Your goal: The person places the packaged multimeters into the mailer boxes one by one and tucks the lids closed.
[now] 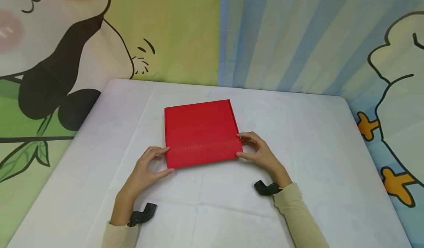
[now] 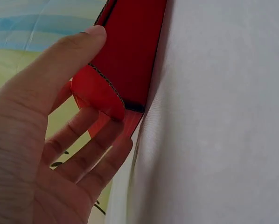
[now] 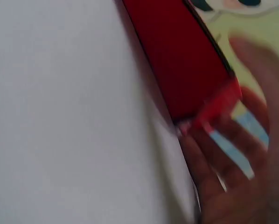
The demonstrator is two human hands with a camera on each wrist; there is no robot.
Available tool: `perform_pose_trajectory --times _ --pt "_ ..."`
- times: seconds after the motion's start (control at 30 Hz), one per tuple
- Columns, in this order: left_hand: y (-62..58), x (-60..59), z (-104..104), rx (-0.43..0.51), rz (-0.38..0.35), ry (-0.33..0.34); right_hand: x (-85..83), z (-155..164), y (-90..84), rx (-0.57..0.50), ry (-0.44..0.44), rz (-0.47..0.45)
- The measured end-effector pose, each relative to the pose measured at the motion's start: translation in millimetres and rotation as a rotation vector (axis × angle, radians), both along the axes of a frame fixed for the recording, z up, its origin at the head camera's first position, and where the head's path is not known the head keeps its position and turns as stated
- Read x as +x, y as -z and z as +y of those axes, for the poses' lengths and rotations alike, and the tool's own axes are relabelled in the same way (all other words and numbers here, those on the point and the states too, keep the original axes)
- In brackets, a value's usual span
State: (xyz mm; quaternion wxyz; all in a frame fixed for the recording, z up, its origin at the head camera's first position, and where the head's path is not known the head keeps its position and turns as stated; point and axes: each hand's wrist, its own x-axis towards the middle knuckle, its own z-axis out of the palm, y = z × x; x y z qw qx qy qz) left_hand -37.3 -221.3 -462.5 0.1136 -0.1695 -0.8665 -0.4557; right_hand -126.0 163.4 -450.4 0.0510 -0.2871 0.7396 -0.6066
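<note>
A flat red cardboard box [image 1: 202, 130] lies on the white-covered table, its lid down, with corrugated edges visible in the left wrist view. My left hand [image 1: 144, 172] grips its near left corner, thumb at the front edge and fingers along the left side. Seen from the left wrist, that hand [image 2: 69, 140] has its fingers against a rounded red side flap [image 2: 100, 92]. At the near right corner my right hand [image 1: 260, 150] holds the box between thumb and fingers. The right wrist view is blurred; there the fingers [image 3: 219, 154] lie by the box's end flap [image 3: 221, 102].
White cloth [image 1: 212, 211] covers the table around the box. Behind the table hangs a printed backdrop [image 1: 172, 31] with cartoon animals. A black wrist-worn device sits on the left wrist [image 1: 142, 214], and another on the right wrist [image 1: 266, 188].
</note>
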Motion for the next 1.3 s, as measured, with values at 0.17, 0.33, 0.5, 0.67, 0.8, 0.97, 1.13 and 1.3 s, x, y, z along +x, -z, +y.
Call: perform_pose_trajectory --times 0.17,0.33,0.5,0.67,0.8,0.97,1.13,1.3 --pt "-0.9 0.0 1.0 0.029 -0.025 0.006 -4.2 6.6 3.6 0.003 -0.13 0.045" --pt "-13.1 2.5 7.2 0.015 -0.039 -0.013 -6.6 6.7 5.5 -0.026 -0.123 0.107" --pt "-32.6 6.3 13.5 0.069 -0.06 0.013 -8.6 9.2 13.3 -0.041 -0.112 0.082" --pt "-34.6 6.3 13.3 0.13 -0.089 0.042 -14.6 14.1 31.9 -0.077 -0.12 0.085" --pt "-34.2 6.4 13.7 0.177 -0.151 0.05 -13.9 13.8 31.9 -0.127 -0.147 0.098" --pt "-33.8 5.9 14.2 0.187 -0.164 0.059 -12.5 13.3 29.7 -0.158 -0.184 0.04" --pt "-34.3 5.2 14.8 0.161 -0.127 0.059 -11.8 13.9 29.2 -0.115 -0.13 -0.046" --pt "-32.4 5.2 15.4 0.102 -0.109 0.024 -10.1 12.1 24.2 -0.048 -0.095 -0.032"
